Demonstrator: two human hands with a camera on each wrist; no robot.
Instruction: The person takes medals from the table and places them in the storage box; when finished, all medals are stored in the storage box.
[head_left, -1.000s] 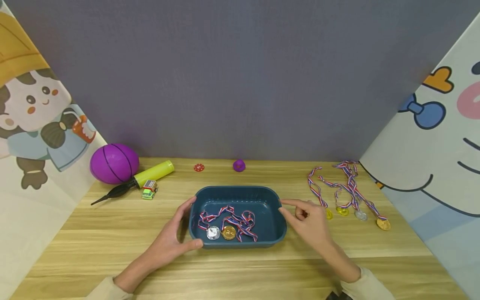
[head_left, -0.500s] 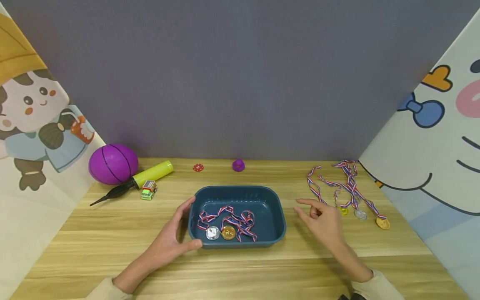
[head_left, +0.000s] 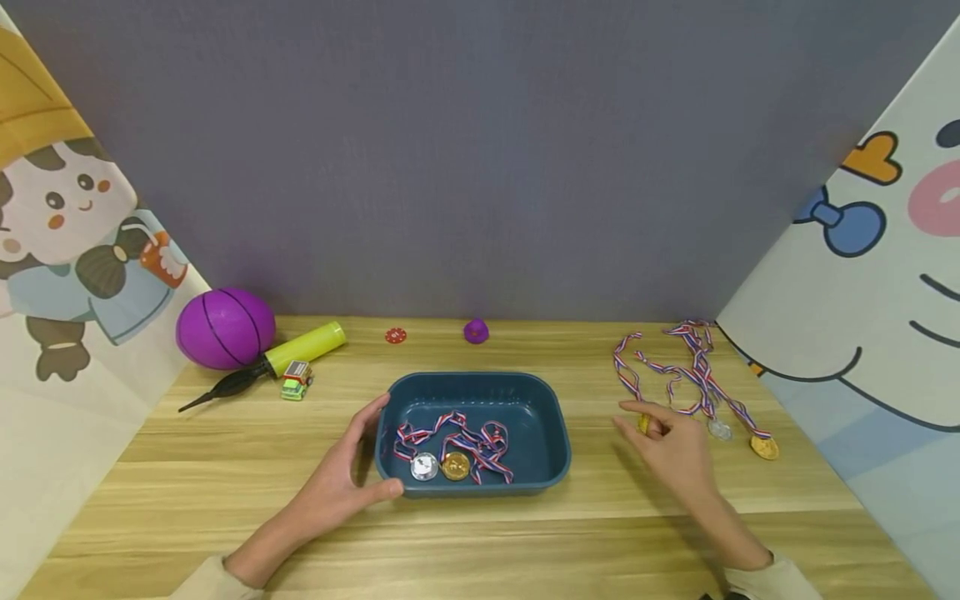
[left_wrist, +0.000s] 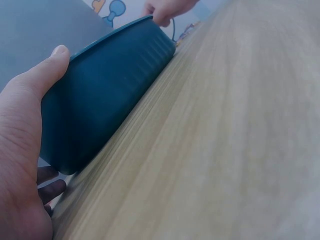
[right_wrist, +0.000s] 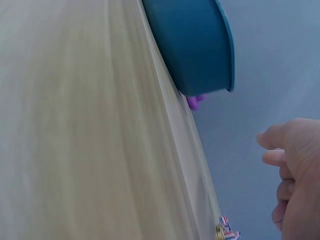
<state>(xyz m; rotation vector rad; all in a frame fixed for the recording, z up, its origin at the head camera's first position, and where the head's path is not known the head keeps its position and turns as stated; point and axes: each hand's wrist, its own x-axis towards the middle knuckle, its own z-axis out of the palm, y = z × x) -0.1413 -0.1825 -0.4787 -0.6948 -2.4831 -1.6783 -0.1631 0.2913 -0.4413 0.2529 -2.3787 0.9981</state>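
Observation:
My left hand (head_left: 333,479) grips the left end of a dark teal plastic basin (head_left: 551,479), thumb by the near rim and fingers by the far corner. In the basin lie a silver medal (head_left: 423,467) and a gold medal (head_left: 455,466) with striped ribbons. My right hand (head_left: 671,446) hovers over the table right of the basin, thumb and index finger apart, other fingers curled, holding nothing. Beyond it, a yellow-gold medal (head_left: 643,423) shows partly behind the hand. To its right lie a silver medal (head_left: 720,429) and a gold medal (head_left: 765,447) on tangled ribbons.
At the back left are a purple ball (head_left: 227,328), a yellow hand pump (head_left: 306,348) and a small toy truck (head_left: 297,380). A red chip (head_left: 396,335) and a small purple toy (head_left: 476,331) sit along the back wall. Printed panels flank the wooden table (head_left: 480,542).
My right hand has let go of the basin's right end and moved right, towards the medals on the table. My left hand stays on the basin, which holds its place.

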